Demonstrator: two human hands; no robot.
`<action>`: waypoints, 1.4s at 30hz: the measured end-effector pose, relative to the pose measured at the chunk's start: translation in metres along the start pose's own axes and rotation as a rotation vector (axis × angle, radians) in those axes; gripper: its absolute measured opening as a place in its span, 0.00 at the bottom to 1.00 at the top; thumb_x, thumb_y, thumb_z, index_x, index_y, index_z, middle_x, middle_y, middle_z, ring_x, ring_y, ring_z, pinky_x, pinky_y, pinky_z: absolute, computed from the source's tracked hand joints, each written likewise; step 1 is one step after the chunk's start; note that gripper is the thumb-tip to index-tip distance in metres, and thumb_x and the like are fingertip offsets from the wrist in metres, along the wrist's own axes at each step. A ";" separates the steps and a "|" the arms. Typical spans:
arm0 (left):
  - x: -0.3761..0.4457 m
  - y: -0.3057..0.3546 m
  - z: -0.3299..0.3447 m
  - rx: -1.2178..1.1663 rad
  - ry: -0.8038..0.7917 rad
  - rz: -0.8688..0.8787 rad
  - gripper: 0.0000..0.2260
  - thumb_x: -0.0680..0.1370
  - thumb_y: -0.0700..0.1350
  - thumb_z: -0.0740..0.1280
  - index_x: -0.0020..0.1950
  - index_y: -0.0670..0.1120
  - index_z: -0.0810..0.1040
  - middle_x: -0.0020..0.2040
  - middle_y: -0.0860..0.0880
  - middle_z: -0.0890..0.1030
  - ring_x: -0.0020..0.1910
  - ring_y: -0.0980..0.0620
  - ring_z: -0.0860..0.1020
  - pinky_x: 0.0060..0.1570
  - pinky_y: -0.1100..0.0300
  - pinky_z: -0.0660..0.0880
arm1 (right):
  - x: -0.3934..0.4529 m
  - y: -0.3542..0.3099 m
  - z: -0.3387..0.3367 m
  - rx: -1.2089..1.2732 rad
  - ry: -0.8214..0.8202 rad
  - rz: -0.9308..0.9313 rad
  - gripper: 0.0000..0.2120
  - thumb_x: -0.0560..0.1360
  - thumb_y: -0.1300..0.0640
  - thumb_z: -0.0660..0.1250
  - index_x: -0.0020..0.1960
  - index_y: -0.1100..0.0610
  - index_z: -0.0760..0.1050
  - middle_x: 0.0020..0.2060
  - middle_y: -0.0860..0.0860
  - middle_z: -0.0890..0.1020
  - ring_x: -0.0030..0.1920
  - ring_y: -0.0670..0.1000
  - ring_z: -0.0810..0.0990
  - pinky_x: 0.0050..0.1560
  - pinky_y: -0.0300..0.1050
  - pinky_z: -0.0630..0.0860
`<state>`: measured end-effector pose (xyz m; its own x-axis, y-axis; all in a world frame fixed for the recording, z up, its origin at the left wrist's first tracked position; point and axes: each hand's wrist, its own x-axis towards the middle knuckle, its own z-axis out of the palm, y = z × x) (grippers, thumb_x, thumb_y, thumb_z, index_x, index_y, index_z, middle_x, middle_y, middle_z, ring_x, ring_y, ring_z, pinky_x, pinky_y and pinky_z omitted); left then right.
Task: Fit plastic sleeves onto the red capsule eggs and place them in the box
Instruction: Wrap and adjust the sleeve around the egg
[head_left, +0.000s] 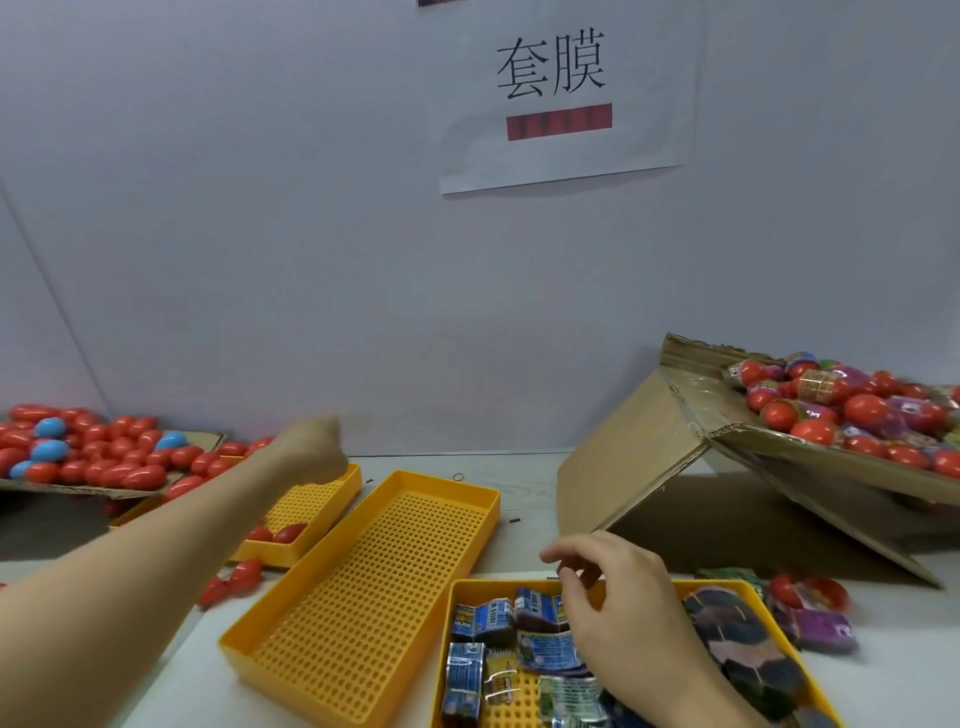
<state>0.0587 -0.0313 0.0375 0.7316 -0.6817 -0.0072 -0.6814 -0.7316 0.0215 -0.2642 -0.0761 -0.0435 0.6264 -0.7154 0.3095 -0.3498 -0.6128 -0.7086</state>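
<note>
**Three yellow trays, two hands at work**

Nearest the camera, the sleeve tray (737, 584) holds a heap of printed plastic sleeves (545, 649), too jumbled to count. The right hand (618, 592) hovers over them, fingers loosely curled with nothing pinched between them.

Largest is the cardboard box (691, 457), tilted at right and heaped with sleeved red eggs (862, 410). At left a cardboard sheet (208, 439) carries a pile of bare red capsule eggs (119, 457), with about five blue eggs (49, 428) among them.

Three yellow trays lie on the worktop (524, 499): the perforated middle tray (363, 587), the sleeve tray, and a far tray (317, 509) holding two red eggs. The left hand (311, 447) reaches over that far tray; blur hides its fingers, so I cannot tell its grip.
</note>
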 end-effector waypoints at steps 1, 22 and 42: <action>-0.004 0.009 -0.003 -0.057 0.049 0.044 0.09 0.77 0.37 0.63 0.56 0.39 0.76 0.53 0.42 0.79 0.48 0.46 0.76 0.42 0.58 0.73 | 0.000 0.000 -0.002 0.012 0.001 0.002 0.13 0.80 0.57 0.64 0.46 0.37 0.72 0.45 0.37 0.79 0.49 0.36 0.77 0.45 0.29 0.76; -0.175 0.107 0.047 -1.388 0.220 0.219 0.09 0.80 0.52 0.65 0.48 0.47 0.78 0.39 0.48 0.78 0.30 0.58 0.75 0.28 0.68 0.71 | -0.011 -0.031 -0.022 -0.262 -0.380 -0.011 0.07 0.74 0.44 0.72 0.49 0.45 0.82 0.43 0.41 0.77 0.43 0.43 0.78 0.36 0.36 0.74; -0.167 0.107 0.056 -1.367 0.189 0.308 0.06 0.79 0.54 0.65 0.49 0.53 0.76 0.43 0.50 0.78 0.31 0.60 0.78 0.31 0.70 0.73 | -0.012 -0.024 -0.038 -0.236 -0.582 0.048 0.06 0.75 0.45 0.70 0.40 0.43 0.80 0.48 0.41 0.75 0.52 0.45 0.76 0.48 0.41 0.76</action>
<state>-0.1371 0.0038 -0.0148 0.6255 -0.7180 0.3053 -0.3355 0.1057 0.9361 -0.2900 -0.0652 -0.0060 0.8596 -0.4844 -0.1623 -0.4894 -0.6897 -0.5336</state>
